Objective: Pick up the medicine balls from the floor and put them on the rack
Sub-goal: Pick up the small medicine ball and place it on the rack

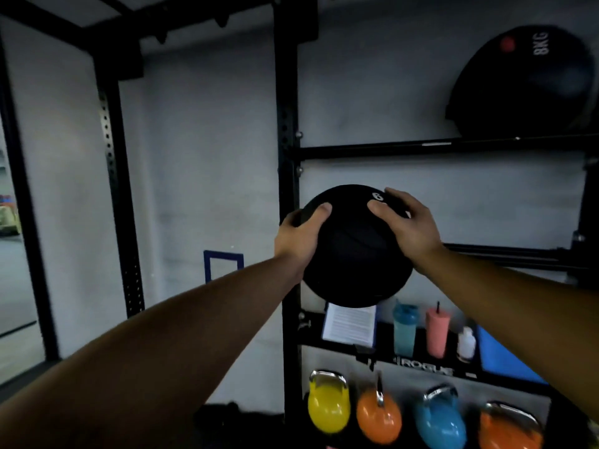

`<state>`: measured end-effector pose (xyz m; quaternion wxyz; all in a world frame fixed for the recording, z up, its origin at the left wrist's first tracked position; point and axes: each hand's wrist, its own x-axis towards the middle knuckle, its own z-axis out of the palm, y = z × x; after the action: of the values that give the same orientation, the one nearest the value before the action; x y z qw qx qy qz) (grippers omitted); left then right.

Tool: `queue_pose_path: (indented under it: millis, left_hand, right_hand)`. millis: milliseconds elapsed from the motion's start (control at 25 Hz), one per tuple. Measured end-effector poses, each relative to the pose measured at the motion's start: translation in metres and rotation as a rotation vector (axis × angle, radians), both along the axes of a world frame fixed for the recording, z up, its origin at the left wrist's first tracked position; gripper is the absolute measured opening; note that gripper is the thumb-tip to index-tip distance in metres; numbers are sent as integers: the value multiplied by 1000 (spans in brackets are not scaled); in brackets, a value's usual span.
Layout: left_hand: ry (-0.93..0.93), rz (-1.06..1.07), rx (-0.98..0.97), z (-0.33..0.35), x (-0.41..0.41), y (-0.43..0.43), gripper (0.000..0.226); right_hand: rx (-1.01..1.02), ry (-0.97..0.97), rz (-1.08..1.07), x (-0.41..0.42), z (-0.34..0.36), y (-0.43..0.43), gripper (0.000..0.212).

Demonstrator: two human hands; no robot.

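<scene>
Our fingers are spread wide over the black medicine ball (355, 247), thumbs laid across the near face and the other fingers curling out of sight round the far side, so the weight is squeezed between two palms, not pinched. The left hand (299, 236) cups the ball's left flank and sits a little lower; the right hand (406, 226) presses on the upper right, just beside the white numeral. We judge this opposed grip is there because a smooth, heavy sphere offers no handle and would roll out of one hand. Both arms are stretched forward, holding the ball in the air in front of the black rack (288, 189), below its upper bar (421, 147) and above the shelf with the bottles (418, 328). A larger ball marked 8KG (525, 82) already rests on that upper bar against the wall, which suggests where ours belongs. Kettlebells (379, 413) line the bottom tier, so the ball is likely bound for a higher bar.
</scene>
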<state>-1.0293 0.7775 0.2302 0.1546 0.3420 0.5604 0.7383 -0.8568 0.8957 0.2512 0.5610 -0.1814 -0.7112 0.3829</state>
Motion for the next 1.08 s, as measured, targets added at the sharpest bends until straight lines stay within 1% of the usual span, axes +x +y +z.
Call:
queue_pose_path:
  millis: [80,200,400,560,640,760,800,840,880,960,1000,1080]
  left_hand:
    - [49,-5,7,16,-16,37,93]
    - [115,9,8,21,-48,114,94]
    - [111,70,-22,27,-128,243,99]
    - [114,89,-24,26,-207,335,103]
    - [205,65,-65,16,-253,384,100]
    - [595,34,-230,-17,-303,456,86]
    - [675,56,-236,-31,-319,477,83]
    - [706,81,-190,-41,-335,494,81]
    - [695,105,-132,-48,-352,506,80]
    - [621,110,-45,-48,-379,518,80]
    - [604,99,-37,-48,-389,526,78]
    - [658,101,-40,-44,-395,526,76]
  right_hand:
    - [19,43,-2,-13,3,36,91]
    - [40,102,-10,-48,1,115,88]
    - [36,40,26,-138,10,250,90]
    - [30,28,24,-217,10,346,85]
    - [23,17,-7,-262,-6,397,83]
    - [14,-81,-62,-318,-42,459,72]
    - [4,-121,-87,-339,-52,476,69]
    - [20,-150,-108,-358,-55,490,70]
    - [55,-178,-130,-375,-54,501,74]
    - [112,-241,-186,-400,-40,509,79]
    - [111,-267,-225,-410,-35,516,77]
    - [115,-297,-250,-415,-26,515,72]
